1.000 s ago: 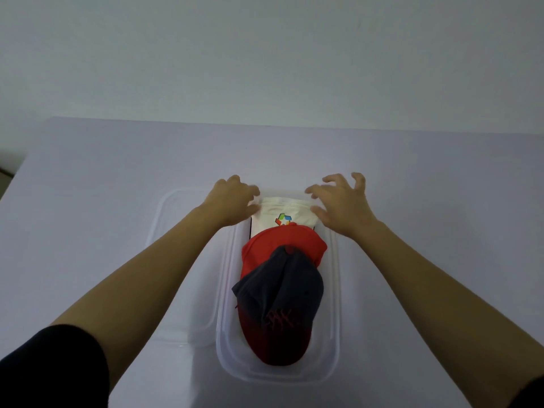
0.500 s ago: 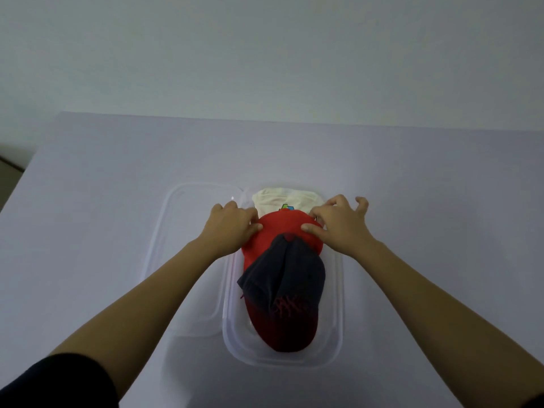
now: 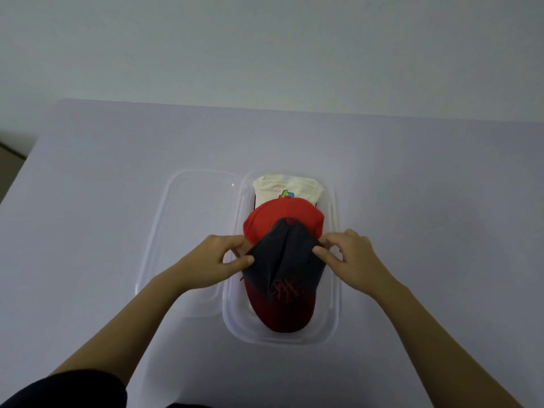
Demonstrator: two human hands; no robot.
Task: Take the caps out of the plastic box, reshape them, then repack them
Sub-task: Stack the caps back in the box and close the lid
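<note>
I am looking down at a pale counter [image 3: 117, 201] with the clear plastic box [image 3: 335, 290] lying lengthwise in front of me. Its clear lid [image 3: 182, 231] is lying flat just beside it on the left, touching the box's left wall. Three caps are sitting stacked in the box, overlapping like tiles. The cream cap [image 3: 273, 187] is lying at the far end, with a small coloured logo showing at the edge where the red cap [image 3: 282, 210] is covering it. The dark navy cap [image 3: 282, 260] is lying on top nearest me, its crown over the red cap and its red brim [image 3: 279, 316] pointing toward me at the near end of the box; a red embroidered mark is showing on its front.

My left hand [image 3: 215, 263] is pinching the left edge of the navy crown, thumb and fingers [image 3: 241, 242] closing on the fabric. My right hand [image 3: 350, 257] is doing the same on the right edge, thumb pressing on top and fingers curling around the cloth. Both forearms are reaching in from the bottom, a dark sleeve [image 3: 73, 390] showing on the left arm.
</note>
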